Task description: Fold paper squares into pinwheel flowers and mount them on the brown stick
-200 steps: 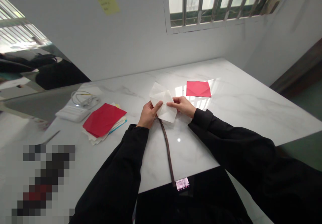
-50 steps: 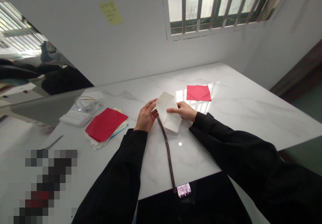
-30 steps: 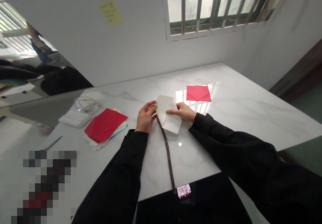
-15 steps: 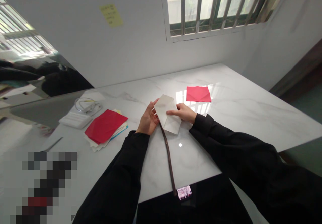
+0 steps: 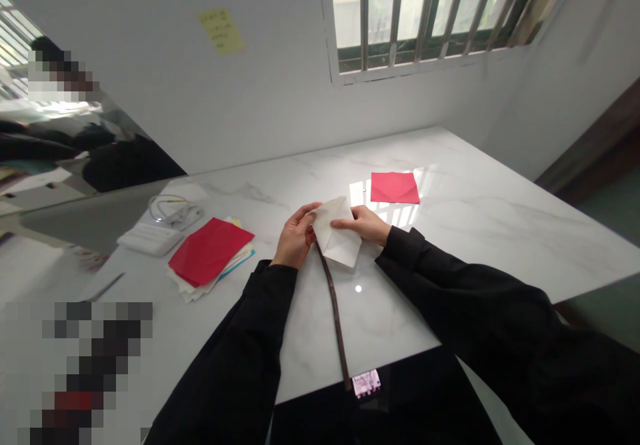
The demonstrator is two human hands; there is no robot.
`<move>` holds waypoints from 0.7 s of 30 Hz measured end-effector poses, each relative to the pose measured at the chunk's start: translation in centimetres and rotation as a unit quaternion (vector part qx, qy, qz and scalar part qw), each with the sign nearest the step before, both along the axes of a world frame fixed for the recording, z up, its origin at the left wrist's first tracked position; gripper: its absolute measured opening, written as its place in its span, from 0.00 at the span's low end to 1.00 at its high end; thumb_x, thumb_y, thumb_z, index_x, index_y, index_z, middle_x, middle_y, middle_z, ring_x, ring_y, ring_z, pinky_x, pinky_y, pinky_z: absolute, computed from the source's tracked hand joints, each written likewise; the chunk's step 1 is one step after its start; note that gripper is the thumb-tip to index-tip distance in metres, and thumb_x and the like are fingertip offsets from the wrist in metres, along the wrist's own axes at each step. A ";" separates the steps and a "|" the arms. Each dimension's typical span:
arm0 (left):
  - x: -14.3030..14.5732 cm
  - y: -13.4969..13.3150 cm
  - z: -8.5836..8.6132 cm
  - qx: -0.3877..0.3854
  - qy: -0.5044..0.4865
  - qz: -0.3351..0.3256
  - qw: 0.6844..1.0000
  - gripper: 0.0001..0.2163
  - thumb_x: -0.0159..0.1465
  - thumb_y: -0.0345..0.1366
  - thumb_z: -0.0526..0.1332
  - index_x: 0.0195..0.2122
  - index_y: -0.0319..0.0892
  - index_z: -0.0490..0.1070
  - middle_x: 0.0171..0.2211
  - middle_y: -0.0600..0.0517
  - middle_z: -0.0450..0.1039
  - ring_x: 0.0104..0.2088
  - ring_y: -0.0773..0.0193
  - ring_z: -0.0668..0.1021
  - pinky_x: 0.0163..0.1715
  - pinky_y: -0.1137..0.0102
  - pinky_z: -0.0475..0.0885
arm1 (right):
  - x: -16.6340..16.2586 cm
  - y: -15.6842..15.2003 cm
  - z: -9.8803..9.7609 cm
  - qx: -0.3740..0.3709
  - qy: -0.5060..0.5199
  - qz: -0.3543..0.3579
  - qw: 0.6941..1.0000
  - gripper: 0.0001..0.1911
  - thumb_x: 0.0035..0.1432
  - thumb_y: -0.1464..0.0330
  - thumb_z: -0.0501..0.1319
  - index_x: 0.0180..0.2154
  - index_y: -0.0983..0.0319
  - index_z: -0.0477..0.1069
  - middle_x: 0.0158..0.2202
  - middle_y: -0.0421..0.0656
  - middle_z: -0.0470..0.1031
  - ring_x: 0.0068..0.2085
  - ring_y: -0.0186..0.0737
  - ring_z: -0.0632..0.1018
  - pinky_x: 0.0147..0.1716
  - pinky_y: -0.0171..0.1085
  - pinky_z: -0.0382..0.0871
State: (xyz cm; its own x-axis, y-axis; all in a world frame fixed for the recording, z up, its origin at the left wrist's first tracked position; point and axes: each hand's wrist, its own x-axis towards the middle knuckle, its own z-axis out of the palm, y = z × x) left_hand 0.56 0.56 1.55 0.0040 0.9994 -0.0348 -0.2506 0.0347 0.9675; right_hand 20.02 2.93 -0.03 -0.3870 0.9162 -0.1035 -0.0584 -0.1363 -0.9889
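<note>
Both hands grasp the white paper (image 5: 336,237): the left hand (image 5: 295,235) pinches its left edge, the right hand (image 5: 366,223) its top. A red sheet (image 5: 394,187) lies beyond the paper, a paper stack (image 5: 210,250) to its left.

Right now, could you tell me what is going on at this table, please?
A person in black sleeves holds a folded white paper just above the marble table, the left hand and right hand each pinching a side. A stack of sheets with red on top lies to the left, a single red sheet beyond the hands, and a dark strap trails toward the person.
</note>
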 end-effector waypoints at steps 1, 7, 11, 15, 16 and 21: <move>0.0 0.0 0.0 0.006 0.008 0.000 1.000 0.15 0.54 0.41 0.73 0.42 0.44 0.80 0.35 0.52 0.79 0.31 0.65 0.77 0.31 0.71 0.73 | 0.0 0.0 0.0 0.001 -0.004 0.000 1.000 0.13 0.57 0.66 0.75 0.41 0.66 0.83 0.40 0.48 0.86 0.36 0.40 0.84 0.34 0.33 0.78; 0.3 -0.5 0.4 0.035 0.061 -0.009 0.997 0.13 0.56 0.43 0.71 0.39 0.43 0.79 0.29 0.54 0.74 0.27 0.66 0.73 0.27 0.72 0.70 | 0.0 0.0 0.0 0.020 -0.039 0.002 0.999 0.13 0.58 0.65 0.75 0.42 0.66 0.83 0.40 0.47 0.86 0.36 0.40 0.84 0.34 0.33 0.77; 0.5 -0.8 0.6 0.023 0.046 -0.002 0.999 0.21 0.56 0.50 0.74 0.45 0.44 0.77 0.34 0.52 0.78 0.29 0.65 0.76 0.28 0.72 0.70 | 0.0 0.1 -0.1 0.026 -0.036 0.014 0.999 0.14 0.58 0.64 0.75 0.43 0.65 0.83 0.41 0.47 0.86 0.38 0.42 0.84 0.35 0.34 0.78; 0.6 -0.8 0.5 0.003 0.035 -0.012 0.999 0.38 0.53 0.46 0.77 0.64 0.47 0.68 0.36 0.53 0.80 0.30 0.63 0.78 0.30 0.71 0.72 | -0.1 0.1 -0.1 0.033 -0.032 0.016 0.999 0.13 0.57 0.65 0.75 0.43 0.65 0.83 0.41 0.47 0.86 0.39 0.43 0.84 0.37 0.35 0.78; 0.7 -0.8 0.4 -0.003 0.032 -0.025 0.999 0.40 0.52 0.45 0.77 0.66 0.46 0.66 0.35 0.53 0.79 0.30 0.63 0.79 0.31 0.70 0.73 | -0.1 0.1 -0.2 0.036 -0.031 0.017 0.999 0.14 0.57 0.65 0.75 0.43 0.65 0.83 0.42 0.48 0.86 0.40 0.43 0.84 0.38 0.35 0.78; 0.7 -0.7 -0.1 -0.012 0.024 -0.042 0.999 0.38 0.49 0.39 0.78 0.62 0.42 0.70 0.34 0.53 0.79 0.33 0.61 0.80 0.37 0.68 0.75 | -0.1 0.4 -0.7 0.054 -0.037 0.024 0.998 0.16 0.56 0.63 0.75 0.43 0.66 0.83 0.41 0.47 0.86 0.40 0.43 0.84 0.37 0.35 0.77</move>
